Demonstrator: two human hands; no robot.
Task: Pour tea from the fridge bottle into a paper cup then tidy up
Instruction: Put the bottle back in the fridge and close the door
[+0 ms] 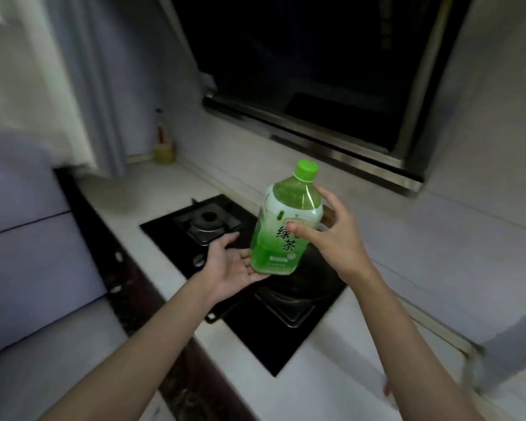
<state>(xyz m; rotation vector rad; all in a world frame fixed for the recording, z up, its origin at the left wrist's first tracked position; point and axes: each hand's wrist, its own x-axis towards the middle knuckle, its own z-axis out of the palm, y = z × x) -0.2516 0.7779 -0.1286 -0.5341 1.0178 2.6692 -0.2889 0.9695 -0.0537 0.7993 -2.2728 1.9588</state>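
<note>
I see a pale stone countertop [331,372] running from near right to far left, its dark front edge falling away on the left toward grey-blue cabinet fronts [34,238]. Behind it, a dark window [301,62] sits in a metal frame whose lower rail closes off the far side of the counter. Set into the counter is a black glass gas hob [255,323] with one burner [208,223] far left and a second grate near, partly hidden under the bottle and arms; bare counter lies open near me on the right and beyond the hob on the far left. Above the hob, between my hands, is the green tea bottle [286,226], roughly upright and tilted slightly, green cap [306,170] on, its label reading 绿茶 in dark green; the smaller print is too blurred to read. My right hand [331,238] holds the bottle's upper body, thumb across the label and fingers wrapped round the far side. My left hand [234,262] lies palm up, fingers spread wide, cupping the bottle's base. In the far left corner stands a small yellowish bottle [164,147] with a red neck, label unreadable.
</note>
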